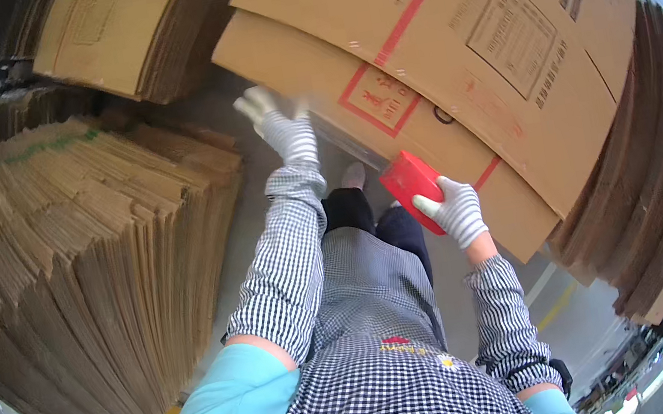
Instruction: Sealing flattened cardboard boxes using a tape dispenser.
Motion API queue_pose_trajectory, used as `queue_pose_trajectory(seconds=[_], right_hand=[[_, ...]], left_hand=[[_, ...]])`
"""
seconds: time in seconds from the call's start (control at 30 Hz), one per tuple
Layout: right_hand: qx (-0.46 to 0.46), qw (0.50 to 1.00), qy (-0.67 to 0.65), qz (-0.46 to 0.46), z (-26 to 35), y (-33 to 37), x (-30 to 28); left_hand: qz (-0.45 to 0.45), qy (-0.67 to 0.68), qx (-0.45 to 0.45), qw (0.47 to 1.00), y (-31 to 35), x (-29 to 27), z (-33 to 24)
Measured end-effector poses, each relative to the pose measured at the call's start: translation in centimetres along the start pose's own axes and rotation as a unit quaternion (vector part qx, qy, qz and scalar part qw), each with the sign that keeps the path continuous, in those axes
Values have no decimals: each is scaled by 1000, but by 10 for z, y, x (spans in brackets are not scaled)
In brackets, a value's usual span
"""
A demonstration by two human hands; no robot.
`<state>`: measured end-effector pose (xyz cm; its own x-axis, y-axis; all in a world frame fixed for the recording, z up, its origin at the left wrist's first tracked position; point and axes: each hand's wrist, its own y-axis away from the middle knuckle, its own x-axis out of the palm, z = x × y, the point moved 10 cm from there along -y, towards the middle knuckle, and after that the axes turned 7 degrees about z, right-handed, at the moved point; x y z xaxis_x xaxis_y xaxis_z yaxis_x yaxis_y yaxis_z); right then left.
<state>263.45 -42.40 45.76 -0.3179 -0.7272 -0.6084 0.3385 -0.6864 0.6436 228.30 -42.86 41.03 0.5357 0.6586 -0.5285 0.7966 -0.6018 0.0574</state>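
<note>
My right hand (455, 209), in a striped glove with pale fingertips, grips a red block-shaped object (413, 185); its exact kind does not show. It is held against or just over the near edge of a flattened cardboard box (326, 65). My left hand (281, 126), gloved alike, is raised with the fingers apart and holds nothing. It hovers near the left edge of that cardboard, slightly blurred. A second large cardboard sheet (444, 42) with red stripes and black print lies on top, overlapping the first.
Upright flattened cartons (89, 263) stand packed together along my left. Another cardboard stack (105, 35) is at the far left. On the right, more layered cardboard (637, 167) bulges out below the top sheets. Grey floor (238, 135) shows between the stacks, around my feet.
</note>
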Motion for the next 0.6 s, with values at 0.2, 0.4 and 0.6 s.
queue_pose_trajectory(seconds=[0.2, 0.4, 0.6], right_hand=[[-59, 997, 54, 8, -3, 19, 8], [221, 965, 130, 61, -184, 134, -15], [307, 919, 203, 143, -148, 69, -11]], left_hand=[[128, 311, -345, 876, 2, 52, 111], [87, 273, -382, 878, -1, 37, 106], [69, 314, -332, 887, 7, 29, 72]])
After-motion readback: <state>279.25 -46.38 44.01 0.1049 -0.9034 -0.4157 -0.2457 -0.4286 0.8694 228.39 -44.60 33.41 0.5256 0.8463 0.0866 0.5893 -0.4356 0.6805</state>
